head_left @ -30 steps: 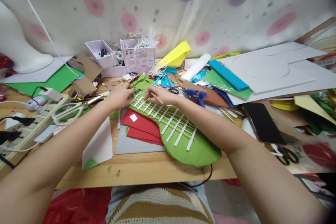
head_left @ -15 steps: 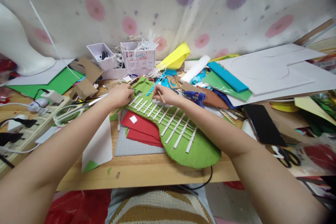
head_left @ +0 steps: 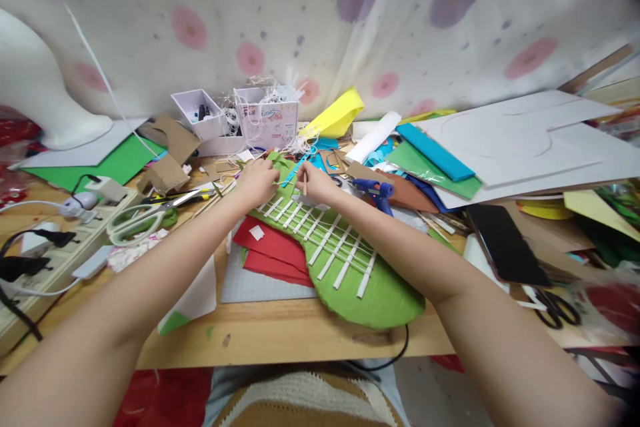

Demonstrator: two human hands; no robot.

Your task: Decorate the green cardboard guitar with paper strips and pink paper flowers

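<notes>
A guitar-shaped piece covered in green paper [head_left: 370, 300] lies on the table, with white strips [head_left: 345, 257] across it and white strings [head_left: 320, 243] running lengthwise. Over its narrow end, my left hand [head_left: 258, 181] is closed, its fingertips pinching a thin white string that stretches toward the other hand. My right hand [head_left: 315, 181] grips a short wooden stick [head_left: 305, 183], held nearly upright above the neck. A blue strip [head_left: 295, 170] shows between the hands. Beneath the green piece are red paper sheets [head_left: 273, 250] and a grey cutting mat [head_left: 265, 290].
A blue glue gun [head_left: 375, 192] stands right of my right hand. Scissors [head_left: 135, 221] and a power strip [head_left: 75, 247] are on the left. White boxes [head_left: 267, 119] hold string at the back. A phone [head_left: 507, 243] and black scissors [head_left: 557, 310] lie on the right.
My left hand has shifted right, closer to my right hand. The wooden stick has tilted from slanting to nearly upright. The view has moved slightly.
</notes>
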